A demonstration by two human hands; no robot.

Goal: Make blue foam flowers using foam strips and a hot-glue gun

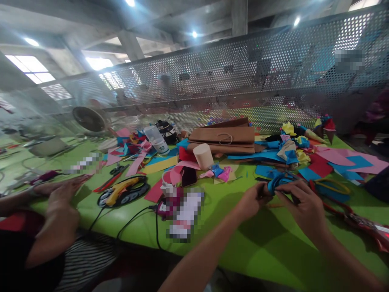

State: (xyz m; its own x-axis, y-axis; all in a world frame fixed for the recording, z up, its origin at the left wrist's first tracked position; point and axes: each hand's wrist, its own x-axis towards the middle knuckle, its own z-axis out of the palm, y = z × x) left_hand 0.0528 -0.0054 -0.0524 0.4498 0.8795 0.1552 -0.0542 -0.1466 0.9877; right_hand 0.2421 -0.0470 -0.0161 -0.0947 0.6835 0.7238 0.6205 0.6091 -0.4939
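A curled strip of blue paper or similar sheet (278, 180) is held between both hands over the right side of the green table. My left hand (254, 199) is closed on its left end. From the other side, my right hand (304, 200) pinches it with thumb and fingers; some fingertips are hidden behind the piece. Just beyond my hands lie flat blue paper pieces (265, 170). Beside my right hand is a yellow loop (337, 186), perhaps a tool handle.
A yellow glue gun (121, 192) lies on the left, its cord crossing the table edge. A phone (187, 213), a tape roll (203, 157), brown paper bags (221, 136) and a plastic bottle (156, 140) stand around. A co-worker's hands (67, 188) rest at far left.
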